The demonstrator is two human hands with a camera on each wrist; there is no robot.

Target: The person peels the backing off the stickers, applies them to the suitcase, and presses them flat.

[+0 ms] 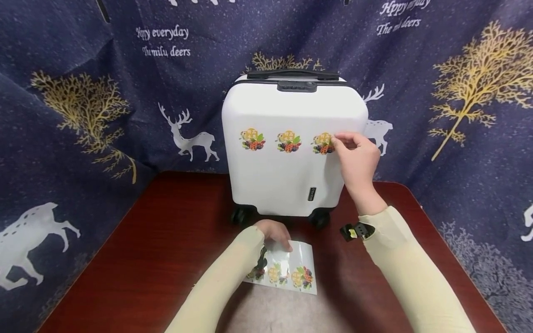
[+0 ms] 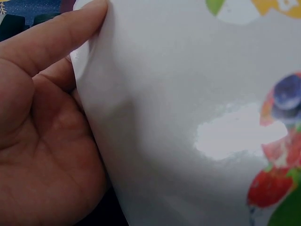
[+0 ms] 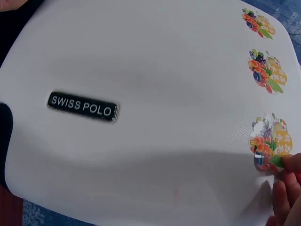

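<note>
A white suitcase [image 1: 287, 175] stands upright with two fruit stickers, one on the left [image 1: 252, 139] and one in the middle [image 1: 288, 141], in a row across its upper front. At the right end of that row, my right hand [image 1: 360, 159] pinches the edge of a third fruit sticker [image 3: 269, 141], which lies against the white shell. Low in front of the suitcase, my left hand [image 1: 275, 231] holds a glossy white sticker sheet [image 1: 297, 259] by its edge, one digit on its face and the other fingers behind. More fruit stickers show along the sheet's near side.
Under the suitcase is a dark red table [image 1: 187, 208], with a greyish patch [image 1: 275, 314] at its near side. A black SWISS POLO badge [image 3: 83, 106] sits low on the shell. Behind hangs a blue cloth [image 1: 187, 88] printed with deer and golden trees.
</note>
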